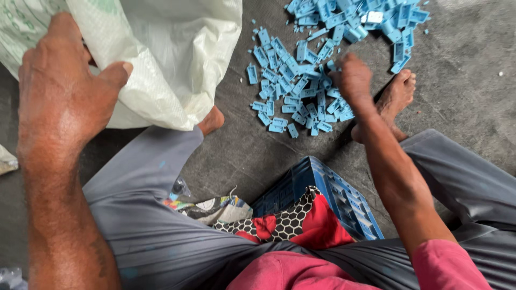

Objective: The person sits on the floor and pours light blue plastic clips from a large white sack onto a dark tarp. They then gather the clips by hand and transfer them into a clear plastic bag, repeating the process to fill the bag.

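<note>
The right hand (352,80) is blurred as it hangs over the blue plastic pieces (301,86), knuckles up, fingers curled under; whether they are clamped on any piece I cannot tell, since the fingertips are hidden beneath the hand. The pieces lie scattered across the grey floor (462,91), a loose patch right under the hand and a denser heap running off the top edge, cut from view. The left hand (64,91) is raised close to the camera, back of the hand showing, thumb spread out and pressed on the folded rim of the white woven sack (177,59), fingers tucked out of sight behind the fabric, so it grips the sack's mouth. The sack's far end is cut off at the top left corner. A blue crate (333,190) sits between the knees, partly covered by a patterned cloth (290,220).
</note>
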